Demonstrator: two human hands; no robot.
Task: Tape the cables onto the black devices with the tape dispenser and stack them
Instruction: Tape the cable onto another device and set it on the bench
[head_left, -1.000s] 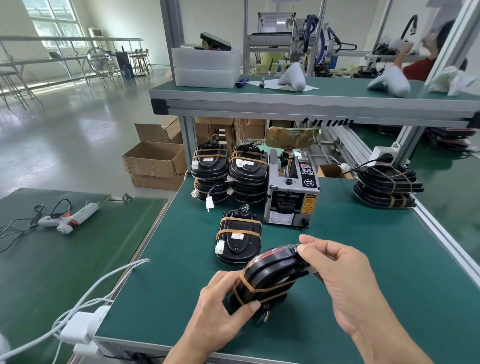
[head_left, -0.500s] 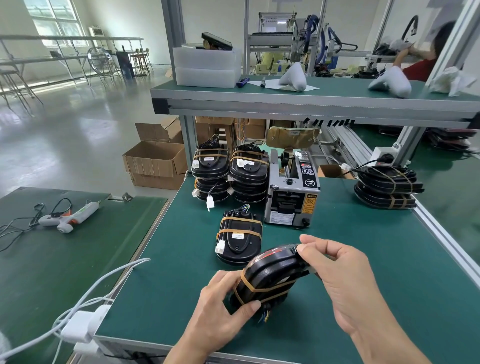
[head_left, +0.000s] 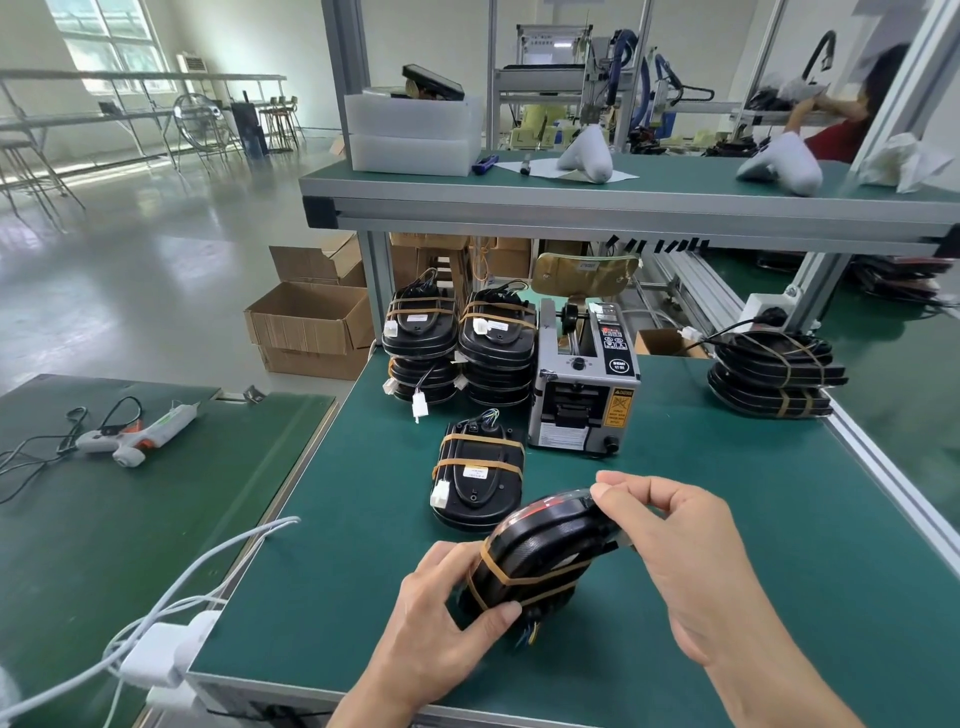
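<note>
Gripping black device (head_left: 545, 545): left hand (head_left: 441, 618) below, right hand (head_left: 675, 561) atop.

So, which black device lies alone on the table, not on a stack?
The taped black device lying flat just before the tape dispenser; the others are stacked or held in both hands.

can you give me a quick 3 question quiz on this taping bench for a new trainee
1. True or false: both hands hold the same black device.
2. What lies directly left of the tape dispenser? A) two stacks of taped devices B) a glue gun C) a cardboard box
3. How many tape bands cross the single device lying flat before the dispenser?

Key: 1 true, the left hand and right hand grip it; 2 A; 3 two.
</note>
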